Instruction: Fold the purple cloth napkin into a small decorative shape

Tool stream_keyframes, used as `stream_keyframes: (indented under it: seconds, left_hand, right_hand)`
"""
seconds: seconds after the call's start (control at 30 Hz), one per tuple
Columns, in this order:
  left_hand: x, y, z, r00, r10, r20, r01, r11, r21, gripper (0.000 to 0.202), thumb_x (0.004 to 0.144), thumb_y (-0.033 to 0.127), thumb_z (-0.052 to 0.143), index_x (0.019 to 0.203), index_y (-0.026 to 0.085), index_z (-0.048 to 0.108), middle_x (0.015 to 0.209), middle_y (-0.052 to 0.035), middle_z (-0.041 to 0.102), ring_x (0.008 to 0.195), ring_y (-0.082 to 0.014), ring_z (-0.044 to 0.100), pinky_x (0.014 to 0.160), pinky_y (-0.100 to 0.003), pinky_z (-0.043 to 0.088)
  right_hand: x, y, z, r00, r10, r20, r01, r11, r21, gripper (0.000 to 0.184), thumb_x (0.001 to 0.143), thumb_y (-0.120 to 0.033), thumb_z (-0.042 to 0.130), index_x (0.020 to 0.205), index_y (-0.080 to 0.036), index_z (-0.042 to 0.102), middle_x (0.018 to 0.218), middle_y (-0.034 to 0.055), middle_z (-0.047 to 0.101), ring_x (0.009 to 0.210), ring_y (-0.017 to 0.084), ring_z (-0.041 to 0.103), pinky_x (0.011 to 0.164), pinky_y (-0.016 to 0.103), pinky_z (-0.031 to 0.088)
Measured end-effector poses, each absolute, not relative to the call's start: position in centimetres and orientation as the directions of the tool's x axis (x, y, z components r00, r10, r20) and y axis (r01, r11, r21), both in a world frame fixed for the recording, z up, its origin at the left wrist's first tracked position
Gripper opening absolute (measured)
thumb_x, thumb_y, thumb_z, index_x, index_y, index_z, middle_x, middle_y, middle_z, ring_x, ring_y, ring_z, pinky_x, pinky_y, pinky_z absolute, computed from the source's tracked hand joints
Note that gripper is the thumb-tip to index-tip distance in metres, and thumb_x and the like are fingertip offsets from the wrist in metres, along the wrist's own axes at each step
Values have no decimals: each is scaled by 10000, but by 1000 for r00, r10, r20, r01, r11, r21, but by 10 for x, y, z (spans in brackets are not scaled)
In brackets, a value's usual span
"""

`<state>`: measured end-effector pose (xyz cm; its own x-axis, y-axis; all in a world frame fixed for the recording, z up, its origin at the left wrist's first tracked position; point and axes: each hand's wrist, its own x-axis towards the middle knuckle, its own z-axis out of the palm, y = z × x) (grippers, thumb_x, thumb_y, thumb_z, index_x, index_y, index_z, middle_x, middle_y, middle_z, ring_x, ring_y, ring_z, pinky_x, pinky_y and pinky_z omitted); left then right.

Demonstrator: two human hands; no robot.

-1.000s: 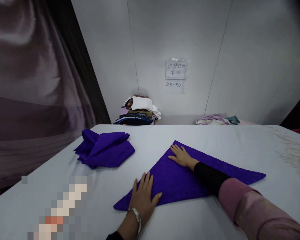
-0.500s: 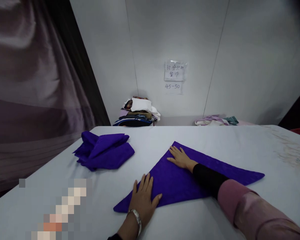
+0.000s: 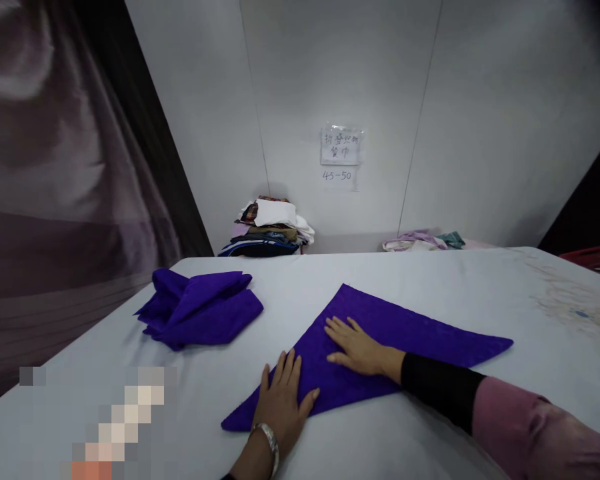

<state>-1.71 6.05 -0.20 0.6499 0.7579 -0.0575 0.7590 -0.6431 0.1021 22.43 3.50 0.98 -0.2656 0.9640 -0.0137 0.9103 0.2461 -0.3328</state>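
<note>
- Right hand (image 3: 355,347) has slid nearer since the earlier frame, from just below the far tip of the deep-purple triangular cloth (image 3: 395,320) to about its middle. Left hand (image 3: 281,403) has kept its place on the cloth.
- Near left: pixelated pale and orange-red patch (image 3: 125,413); contents cannot be told.
- Near centre: left hand released, laid flat, fingers fanned out to the cloth's slanted left edge, thumb on the fabric. Shiny silver-coloured bangle (image 3: 269,447) around the wrist.
- Near right: dusty-pink sleeve (image 3: 510,420) with black fabric cuff (image 3: 440,387) on the right arm. Right hand likewise released, palm down, fingers spread, nothing gripped.
- Centre: triangular cloth lies flat on the table covered in white fabric (image 3: 190,393), one tip pointing far, one to the near left, one to the right.
- Left, well apart from it: bunched deep-purple cloth (image 3: 205,310) on the table.
- Right side of the cover: faint beige pattern (image 3: 565,293) with a blue spot.
- Left side: mauve satiny curtain (image 3: 45,187).
- Far, beyond the table edge: stack of mixed folded fabrics (image 3: 273,230), white piece uppermost; to its right, lilac, white and teal rumpled heap (image 3: 417,241).
- Farthest: pale grey panel wall (image 3: 290,87) bearing handwritten white paper signs (image 3: 340,152), the lower reading 45-50.
</note>
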Motion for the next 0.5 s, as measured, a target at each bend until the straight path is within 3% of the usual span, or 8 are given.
stream_keyframes:
  seconds: [0.07,0.13,0.3,0.43,0.5]
  left_hand:
    - [-17,61,-2,650,758,-49,759,-645,92,704,865,593,243,1402,140,267,1481,-90,220,1376,-261,118,1097,-516,107]
    - [-16,61,-3,647,761,-43,762,-643,81,710,865,596,238,1402,132,265,1483,-93,208,1376,-259,116,1095,-517,102]
    - [-15,62,-4,646,761,-50,763,-644,51,718,862,590,241,1401,115,258,1484,-106,191,1376,-261,116,1087,-520,104]
    - [-15,63,-2,645,763,-48,764,-644,25,722,856,584,247,1402,110,257,1483,-105,198,1376,-258,119,1085,-515,109]
    - [-14,63,-1,640,767,-50,768,-640,15,729,850,585,254,1400,107,264,1481,-107,203,1375,-260,125,1085,-513,111]
  right_hand:
    - [222,21,7,-315,949,-15,888,289,-357,760,854,-663,240,1442,-185,174,1503,88,149,1379,221,69,1100,442,6]
    - [235,12,4,-256,966,-32,912,231,-339,764,849,-671,243,1438,-187,194,1501,92,154,1378,231,77,1096,457,2]
    - [321,-7,5,153,985,-83,959,-168,-230,739,848,-673,233,1427,-214,240,1500,55,170,1375,222,105,1102,426,51]
    - [381,-32,15,424,902,-75,883,-431,-188,766,875,-631,140,1423,-104,237,1477,187,191,1359,324,128,1046,572,102]
    - [385,-41,20,485,873,-56,855,-487,-180,772,877,-623,126,1425,-87,223,1473,207,187,1356,351,114,1030,602,92]
